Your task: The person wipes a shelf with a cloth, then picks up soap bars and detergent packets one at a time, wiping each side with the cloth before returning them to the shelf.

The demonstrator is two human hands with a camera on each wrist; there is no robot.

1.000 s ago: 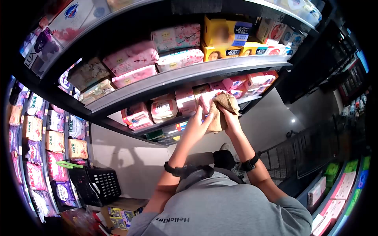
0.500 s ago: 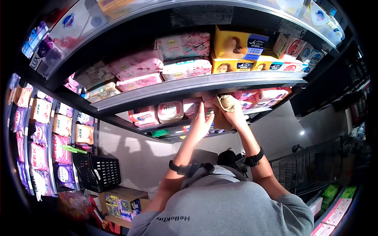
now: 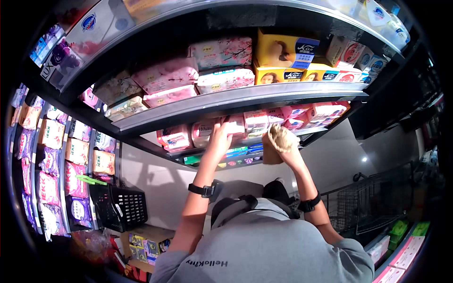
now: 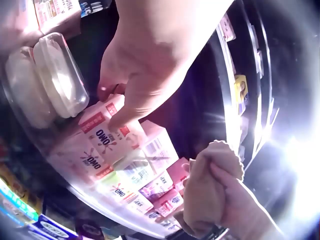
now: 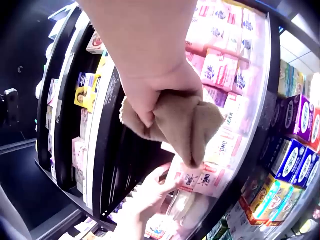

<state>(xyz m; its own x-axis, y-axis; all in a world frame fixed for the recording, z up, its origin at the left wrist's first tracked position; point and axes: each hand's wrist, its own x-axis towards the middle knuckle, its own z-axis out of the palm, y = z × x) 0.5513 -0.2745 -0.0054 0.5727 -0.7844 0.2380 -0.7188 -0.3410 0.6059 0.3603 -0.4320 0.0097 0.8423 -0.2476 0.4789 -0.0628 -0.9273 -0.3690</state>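
In the head view my left hand [image 3: 219, 141] reaches onto the lower shelf, under the overhanging ledge. The left wrist view shows its thumb on the face of a pink OMO soap pack [image 4: 102, 140] and its fingers bent at the upper edge, gripping it. My right hand [image 3: 291, 156] holds a bunched tan cloth [image 3: 283, 139] in front of the same shelf, to the right of the left hand. From the right wrist the cloth [image 5: 187, 125] hangs in folds below the thumb and fingers.
Clear-lidded soap boxes [image 4: 62, 75] stand beside the OMO packs. Above is a shelf ledge [image 3: 240, 92] with pink and yellow soap packs. A black basket [image 3: 130, 207] is at the lower left, and a wire cart [image 3: 358, 203] at the right.
My left hand has moved left along the lower shelf, away from the right hand. The right hand has drawn back slightly with the cloth, which now covers more of the fingers.
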